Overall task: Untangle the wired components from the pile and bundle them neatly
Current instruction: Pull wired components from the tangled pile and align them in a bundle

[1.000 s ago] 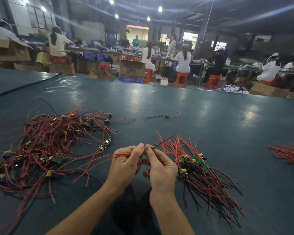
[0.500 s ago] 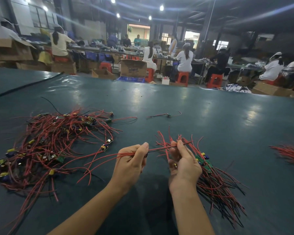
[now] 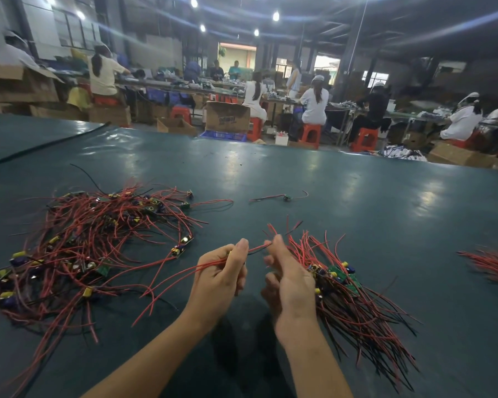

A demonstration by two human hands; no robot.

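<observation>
Fingers (image 3: pixel 239 249) of the left hand (image 3: pixel 219 282) are curled in, thumb and forefinger pinching a red wire (image 3: pixel 256 249) that runs across the short gap to the right hand (image 3: pixel 288 285). That hand nips the wire's other end between thumb and forefinger tip, with its remaining fingers folded loosely toward the palm. Both hands hover just above the dark green counter (image 3: pixel 357 211), close together but not touching. From the left hand, a few more red leads trail down and leftward toward the tangled pile (image 3: pixel 98 248), a wide, messy spread of red and black wires dotted with small yellow, blue and green board parts. Just behind and to the right of the right hand lies the bundle (image 3: pixel 357 305), its wires lined up roughly one way, the little boards gathered near the wrist. A lone component (image 3: pixel 285 197) with two leads lies by itself farther out on the counter. Another batch of red wires (image 3: pixel 489 262) shows at the right edge. Beyond the counter, workers sit on red stools (image 3: pixel 311 136) at long tables among cardboard boxes (image 3: pixel 227 116).
</observation>
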